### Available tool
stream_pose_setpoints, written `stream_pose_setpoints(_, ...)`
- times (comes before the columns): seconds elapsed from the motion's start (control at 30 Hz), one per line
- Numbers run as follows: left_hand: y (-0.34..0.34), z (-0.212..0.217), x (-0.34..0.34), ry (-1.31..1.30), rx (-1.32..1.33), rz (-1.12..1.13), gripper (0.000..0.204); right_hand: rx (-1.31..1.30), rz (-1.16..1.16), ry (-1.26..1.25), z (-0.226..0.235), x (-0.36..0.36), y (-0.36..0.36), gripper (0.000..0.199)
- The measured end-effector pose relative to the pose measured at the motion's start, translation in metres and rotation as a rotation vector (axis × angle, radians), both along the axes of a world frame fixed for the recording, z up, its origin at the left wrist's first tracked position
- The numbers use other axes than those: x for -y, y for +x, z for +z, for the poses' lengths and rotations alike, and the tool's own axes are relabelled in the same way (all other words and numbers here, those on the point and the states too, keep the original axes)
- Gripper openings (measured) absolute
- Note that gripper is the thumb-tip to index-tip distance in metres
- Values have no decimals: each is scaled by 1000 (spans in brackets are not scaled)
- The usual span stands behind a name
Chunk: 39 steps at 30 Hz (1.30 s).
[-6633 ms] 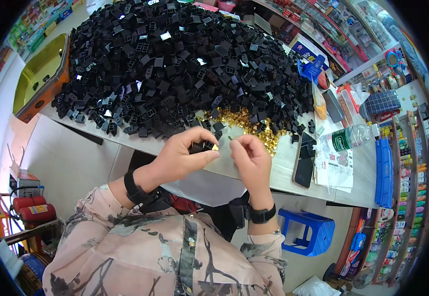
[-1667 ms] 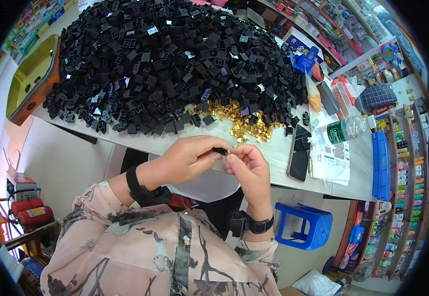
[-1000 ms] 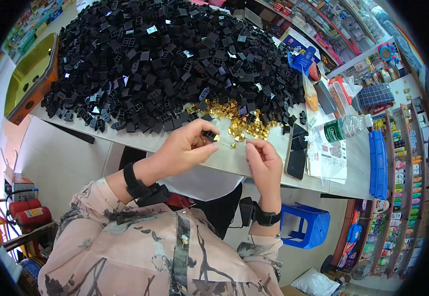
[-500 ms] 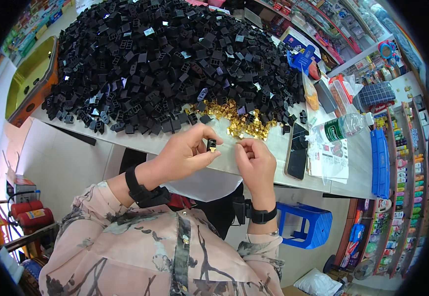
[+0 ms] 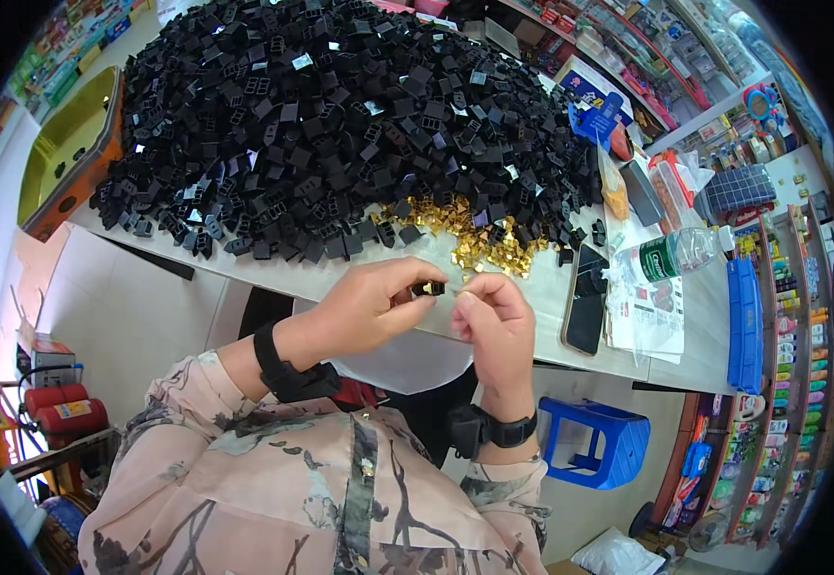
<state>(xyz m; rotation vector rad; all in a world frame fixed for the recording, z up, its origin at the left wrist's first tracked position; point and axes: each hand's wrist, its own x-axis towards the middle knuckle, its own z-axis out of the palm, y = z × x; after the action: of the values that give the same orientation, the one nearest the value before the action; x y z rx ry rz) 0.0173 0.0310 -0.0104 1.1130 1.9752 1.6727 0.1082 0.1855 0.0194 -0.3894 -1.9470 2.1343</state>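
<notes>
Between the thumb and forefinger of my left hand (image 5: 364, 305) is a small black plastic block (image 5: 433, 287) with a gold metal piece at it. My right hand (image 5: 500, 326) is close beside it, its thumb and forefinger pinched together; whatever they may hold is too small to tell. Both hands are over the table's near edge. Just beyond my fingers lies a heap of small gold metal pieces (image 5: 498, 251). Behind that rises a big pile of black plastic blocks (image 5: 331, 144), some showing open slots.
A dark phone (image 5: 585, 302) lies right of my right hand, next to printed paper (image 5: 649, 326) and a clear bottle with a green label (image 5: 664, 257). An orange-sided box (image 5: 110, 144) stands far left. Below the table at right is a blue stool (image 5: 594, 443).
My left hand has shifted right and turned the black block toward my right fingers, so the two hands are nearer each other. The whole view has moved slightly.
</notes>
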Motion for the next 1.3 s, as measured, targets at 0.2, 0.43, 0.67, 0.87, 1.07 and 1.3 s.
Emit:
stream_pose_setpoints(0.2,0,1,3,79,0,25,25,84,-6,-106,-11,1,-3,4)
stream_pose_setpoints(0.43,-1,-1,1,128,-140,-21,24,96,80,-26,-11,0,-1,6)
stream_pose_setpoints(0.67,-2,-7,-1,23,-357,18,25,139,155,98,-10,-9,3,9)
stream_pose_setpoints(0.87,3,-9,-4,10,-386,58,27,55,88,156,-19,-5,9,10)
stream_pose_setpoints(1.07,4,-5,1,127,-233,29,28,80,208,32,-15,-9,2,11)
stream_pose_setpoints(1.3,5,1,4,167,5,-56,20,59,204,-12,-13,-6,5,11)
